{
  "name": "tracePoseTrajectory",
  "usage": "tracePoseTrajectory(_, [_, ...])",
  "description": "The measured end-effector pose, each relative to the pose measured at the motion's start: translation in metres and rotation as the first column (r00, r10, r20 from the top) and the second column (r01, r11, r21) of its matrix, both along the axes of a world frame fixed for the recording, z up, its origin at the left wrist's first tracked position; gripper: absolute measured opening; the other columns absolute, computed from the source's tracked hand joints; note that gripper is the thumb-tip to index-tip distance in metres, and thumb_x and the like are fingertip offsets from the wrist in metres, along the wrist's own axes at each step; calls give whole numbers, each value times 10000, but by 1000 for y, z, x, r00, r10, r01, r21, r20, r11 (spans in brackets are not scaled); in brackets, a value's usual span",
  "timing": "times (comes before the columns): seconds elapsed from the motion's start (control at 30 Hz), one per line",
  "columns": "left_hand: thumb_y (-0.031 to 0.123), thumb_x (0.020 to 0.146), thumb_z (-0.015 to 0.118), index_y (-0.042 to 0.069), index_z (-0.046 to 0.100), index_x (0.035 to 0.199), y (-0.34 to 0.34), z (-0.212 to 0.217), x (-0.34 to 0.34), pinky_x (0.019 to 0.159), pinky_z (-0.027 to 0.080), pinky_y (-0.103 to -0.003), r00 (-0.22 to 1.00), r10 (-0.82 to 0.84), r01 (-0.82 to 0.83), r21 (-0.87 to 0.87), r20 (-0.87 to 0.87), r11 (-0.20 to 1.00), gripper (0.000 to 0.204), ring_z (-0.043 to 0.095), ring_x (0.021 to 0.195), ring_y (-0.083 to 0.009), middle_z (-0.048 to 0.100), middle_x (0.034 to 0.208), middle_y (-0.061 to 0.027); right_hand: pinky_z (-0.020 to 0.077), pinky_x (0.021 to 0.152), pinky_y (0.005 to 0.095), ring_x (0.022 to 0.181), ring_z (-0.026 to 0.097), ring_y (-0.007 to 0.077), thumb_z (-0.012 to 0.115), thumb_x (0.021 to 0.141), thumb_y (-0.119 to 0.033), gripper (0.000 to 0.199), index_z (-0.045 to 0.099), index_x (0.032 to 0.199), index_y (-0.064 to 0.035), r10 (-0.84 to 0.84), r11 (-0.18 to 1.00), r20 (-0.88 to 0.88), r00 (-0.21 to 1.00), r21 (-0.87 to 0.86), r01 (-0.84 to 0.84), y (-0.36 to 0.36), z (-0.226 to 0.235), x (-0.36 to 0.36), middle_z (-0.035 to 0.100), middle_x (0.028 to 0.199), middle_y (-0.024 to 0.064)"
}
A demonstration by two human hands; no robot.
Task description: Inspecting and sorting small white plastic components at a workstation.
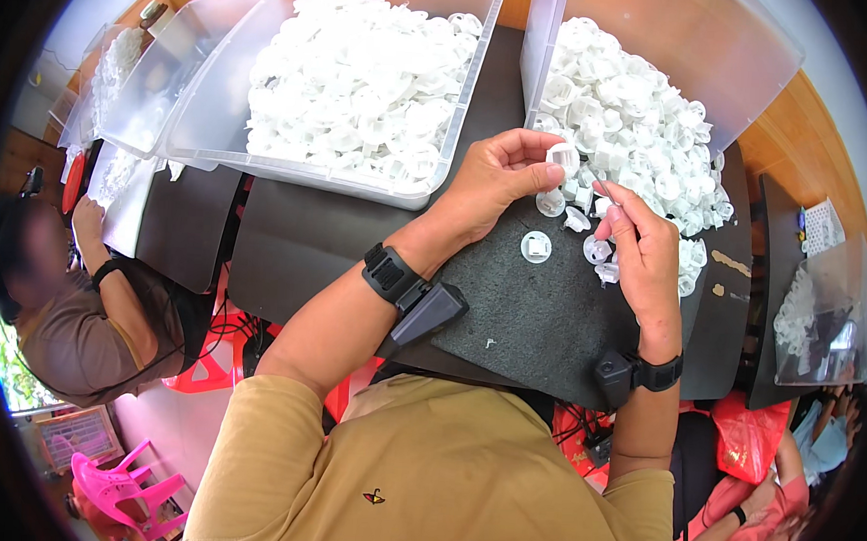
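Note:
My left hand pinches a small round white plastic part with a square opening between thumb and fingertips. Just to its right, my right hand is closed on a thin metal tool; its exact kind is too small to make out. Below the hands, a single round white part with a square centre lies on a dark mat. More loose white parts lie beside my right fingers, at the foot of a big heap of similar parts.
The heap spills from a tipped clear plastic bin at far right. Another clear bin full of white parts stands at far left. A co-worker sits at a table on the left. A red bag hangs at right.

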State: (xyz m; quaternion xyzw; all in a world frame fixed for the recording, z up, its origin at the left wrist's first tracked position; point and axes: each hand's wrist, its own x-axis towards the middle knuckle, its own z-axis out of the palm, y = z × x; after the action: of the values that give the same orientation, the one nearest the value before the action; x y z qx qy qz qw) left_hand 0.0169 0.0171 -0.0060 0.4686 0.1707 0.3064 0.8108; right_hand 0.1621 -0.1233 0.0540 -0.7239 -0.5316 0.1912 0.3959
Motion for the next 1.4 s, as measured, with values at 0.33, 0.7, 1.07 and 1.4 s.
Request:
tracePoseTrajectory(0.33, [22, 814, 717, 4, 585, 1178, -1, -3, 1, 870, 510, -260, 1000, -1, 1, 35, -15, 999, 388, 611, 966, -115, 627, 1100, -78, 486, 599, 330, 626, 646, 227, 530, 832, -13, 342, 673, 1129, -104, -2, 1000, 240, 971, 22, -3, -1, -5, -3, 649, 698, 111])
tracePoseTrajectory(0.7, [10, 811, 714, -5, 594, 1159, -2, -1, 1, 855, 518, -256, 999, -2, 3, 35, -47, 999, 369, 623, 936, -117, 637, 1076, -83, 493, 613, 361, 676, 653, 276, 578, 840, -62, 286, 694, 1090, -138, -56, 998, 406, 912, 62, 33, -2, -3, -7, 681, 788, 105])
tracePoseTrajectory(1.07, [20, 812, 717, -6, 596, 1155, -2, -2, 2, 844, 520, -254, 999, 2, -1, 24, -49, 1000, 365, 622, 929, -114, 640, 1059, -80, 500, 622, 363, 707, 659, 287, 595, 851, -72, 246, 699, 1064, -134, -67, 996, 438, 896, 82, 35, -1, -7, -6, 691, 844, 103])
tracePoseTrajectory(1.4, [23, 822, 708, -7, 596, 1154, -2, -4, 2, 850, 519, -258, 999, 2, -1, 31, -49, 1000, 351, 623, 934, -117, 642, 1071, -84, 503, 618, 365, 703, 659, 288, 596, 853, -73, 237, 701, 1056, -133, -80, 995, 445, 892, 92, 43, -1, -7, -9, 691, 854, 106])
